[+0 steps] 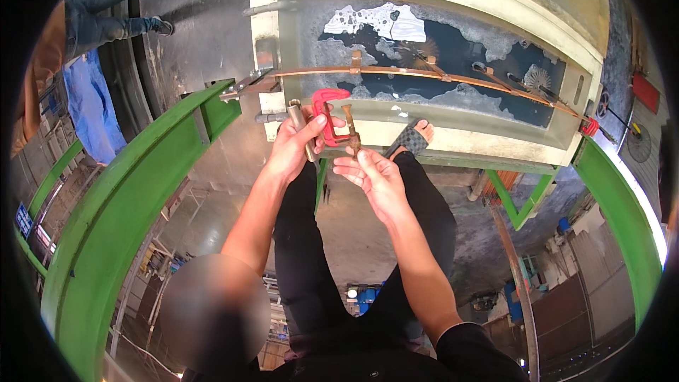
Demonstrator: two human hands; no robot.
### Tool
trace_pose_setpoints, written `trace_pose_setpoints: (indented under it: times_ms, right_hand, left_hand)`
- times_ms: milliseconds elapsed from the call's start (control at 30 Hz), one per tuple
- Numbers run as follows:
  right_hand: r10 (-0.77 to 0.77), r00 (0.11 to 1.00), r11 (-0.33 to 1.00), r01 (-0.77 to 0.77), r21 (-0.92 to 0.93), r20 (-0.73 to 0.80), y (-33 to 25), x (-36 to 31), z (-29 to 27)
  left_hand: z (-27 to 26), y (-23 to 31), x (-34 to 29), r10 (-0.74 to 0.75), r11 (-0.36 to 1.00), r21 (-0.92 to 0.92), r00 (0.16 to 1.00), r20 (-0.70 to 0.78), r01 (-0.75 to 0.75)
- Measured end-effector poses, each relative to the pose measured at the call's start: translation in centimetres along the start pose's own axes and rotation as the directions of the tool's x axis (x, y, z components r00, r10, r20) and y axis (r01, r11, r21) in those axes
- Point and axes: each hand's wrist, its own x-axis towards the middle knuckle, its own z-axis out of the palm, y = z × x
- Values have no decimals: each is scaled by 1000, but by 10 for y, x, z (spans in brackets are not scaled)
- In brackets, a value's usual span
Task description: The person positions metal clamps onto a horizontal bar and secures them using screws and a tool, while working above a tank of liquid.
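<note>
My left hand [288,147] is closed round a short silver metal tube [295,114] and the frame of a red C-clamp [320,108]. The clamp's mouth faces right. A brownish, worn screw [349,120] runs through the clamp's lower arm and stands roughly upright. Just below the clamp, the thumb and fingers of my right hand [380,180] pinch the screw's lower end. Both hands are in front of the near rim of a tank [453,132].
Dark liquid [460,64] with grey foam fills the tank. A copper-coloured bar [403,71] spans it; another red clamp [589,127] sits at its right end. Green beams [141,170] flank me. My sandalled foot [414,140] rests by the rim. Another person's legs [117,10] show upper left.
</note>
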Motion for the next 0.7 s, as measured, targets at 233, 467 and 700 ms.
trace_pose_setpoints:
  times_ms: [233,467,700]
  right_hand:
    - [-403,896,905,360,-228,-187,80,50,2]
    - [-21,976,995,-1,-101,-215,122,115,-14]
    - [127,978,992,-128,5,-166,181,249,-101]
  left_hand:
    - [-56,-28,42,-106,994,22,994,40,105]
    - [-124,-78,107,-190,972,152,978,81,177]
    - [-182,-177,227,-347,931,-126,938,-22,342]
